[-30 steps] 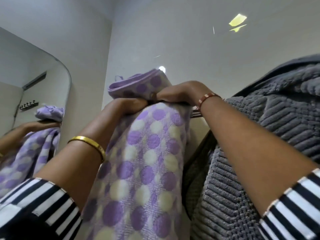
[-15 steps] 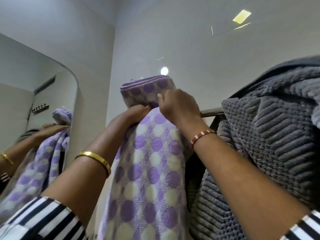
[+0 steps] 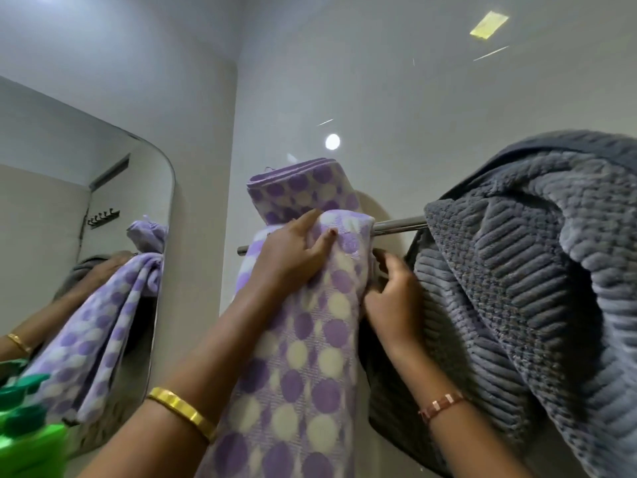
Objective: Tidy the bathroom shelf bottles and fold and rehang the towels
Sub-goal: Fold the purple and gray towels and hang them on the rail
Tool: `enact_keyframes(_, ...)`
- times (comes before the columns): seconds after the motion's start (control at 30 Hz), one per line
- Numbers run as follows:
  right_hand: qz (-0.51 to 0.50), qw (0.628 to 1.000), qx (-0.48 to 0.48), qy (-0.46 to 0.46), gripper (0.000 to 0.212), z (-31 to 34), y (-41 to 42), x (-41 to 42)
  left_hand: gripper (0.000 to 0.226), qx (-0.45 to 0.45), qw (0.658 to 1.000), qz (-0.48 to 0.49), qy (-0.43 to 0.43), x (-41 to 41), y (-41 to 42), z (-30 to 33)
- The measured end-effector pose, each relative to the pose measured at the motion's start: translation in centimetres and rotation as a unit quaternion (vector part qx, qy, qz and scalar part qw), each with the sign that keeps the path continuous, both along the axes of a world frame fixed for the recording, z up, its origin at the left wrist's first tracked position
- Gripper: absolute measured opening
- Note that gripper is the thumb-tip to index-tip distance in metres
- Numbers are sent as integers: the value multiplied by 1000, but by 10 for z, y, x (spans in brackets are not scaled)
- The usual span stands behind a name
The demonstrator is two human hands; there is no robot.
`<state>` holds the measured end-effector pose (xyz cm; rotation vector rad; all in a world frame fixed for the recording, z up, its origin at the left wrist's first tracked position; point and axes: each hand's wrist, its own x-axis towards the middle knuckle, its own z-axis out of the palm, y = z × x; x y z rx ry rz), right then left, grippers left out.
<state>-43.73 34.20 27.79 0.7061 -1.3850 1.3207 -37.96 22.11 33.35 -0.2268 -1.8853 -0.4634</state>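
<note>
Fingers [image 3: 312, 232] of the left hand [image 3: 289, 257] lie spread and flat on the purple dotted towel [image 3: 303, 339] right at the fold where it goes over the towel rail [image 3: 400, 224]; not a pinch, more a pressing palm, likely to pin the cloth against the bar so it cannot slide while the other side is adjusted. Right hand [image 3: 393, 298] sits lower, at the towel's right edge, fingers curled in behind the hem; whether they actually grip the cloth or only tuck it I cannot tell, since the fingertips are hidden between the purple towel and the grey ribbed towel [image 3: 537, 288] just beside it. Purple towel hangs folded into a narrow strip, one bunched end standing up above the rail against the wall, the longer front panel dropping down past the wrists. Grey towel is draped thick and uneven over the same rail to the right, touching or nearly touching the purple one; probably waiting its turn for folding. Mirror [image 3: 103, 236] on the left wall repeats the purple towel and an arm. Green bottle tops [image 3: 24, 408], blurred, sit at the lower left corner, close to the camera. Gold bangle [image 3: 182, 412] on the left wrist, beaded bracelet [image 3: 441, 405] on the right. Judgement: rehanging step, evening the drape; the upstanding end may need smoothing down.
</note>
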Motion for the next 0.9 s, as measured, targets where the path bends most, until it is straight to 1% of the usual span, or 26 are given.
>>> enact_keyframes(0.03, 50, 998, 30, -32, 38, 2, -2, -5, 44, 1, 1000, 5, -6, 1, -1, 1)
enact_keyframes(0.1, 151, 985, 61, -54, 51, 8, -4, -11, 41, 7, 1000, -18, -20, 2, -5, 7)
enact_keyframes(0.13, 170, 982, 63, -56, 55, 9, -5, -13, 39, 9, 999, -31, -33, 2, -8, 10)
enact_keyframes(0.17, 160, 983, 70, -52, 56, 9, -7, -16, 37, 12, 998, -42, -48, 3, -11, 14)
enact_keyframes(0.2, 128, 988, 82, -39, 58, 7, -8, -19, 36, 15, 996, -53, -67, 4, -13, 19)
enact_keyframes(0.27, 71, 993, 96, -17, 68, 3, -9, -24, 34, 28, 990, -85, -109, 4, -18, 29)
enact_keyframes(0.3, 47, 994, 99, -23, 70, 3, -10, -25, 34, 42, 985, -104, -131, 5, -20, 33)
enact_keyframes(0.33, 20, 995, 98, -32, 68, 4, -11, -25, 34, 56, 979, -121, -151, 5, -21, 36)
enact_keyframes(0.4, -19, 994, 92, -48, 52, 7, -13, -25, 36, 66, 974, -137, -167, 5, -20, 38)
enact_keyframes(0.47, -11, 992, 102, -68, 38, 11, -13, -21, 37, 47, 980, -122, -150, 2, -18, 33)
enact_keyframes(0.57, 21, 980, 156, -119, 22, 18, -9, -16, 35, 12, 986, -107, -131, 0, -14, 29)
enact_keyframes(0.6, 38, 975, 171, -138, 22, 20, -6, -15, 35, 9, 985, -105, -135, -1, -12, 31)
enact_keyframes(0.7, 140, 962, 162, -168, 42, 20, 0, -10, 37, 8, 986, -75, -149, -3, -9, 40)
enact_keyframes(0.73, 156, 960, 156, -171, 46, 20, 1, -8, 38, 0, 987, -68, -148, -4, -8, 41)
enact_keyframes(0.77, 148, 962, 164, -158, 48, 18, 3, -8, 38, -7, 987, -67, -145, -7, -8, 41)
enact_keyframes(0.8, 120, 967, 184, -127, 47, 16, 3, -6, 37, -10, 987, -70, -141, -8, -8, 40)
enact_keyframes(0.83, 68, 971, 215, -72, 39, 13, 5, -6, 37, -7, 988, -77, -137, -10, -9, 39)
enact_keyframes(0.87, -22, 966, 259, -16, 20, 9, 9, -7, 36, -2, 987, -84, -134, -11, -10, 38)
enact_keyframes(0.9, -132, 937, 323, 23, 21, 5, 12, -10, 36, 2, 987, -91, -130, -12, -12, 37)
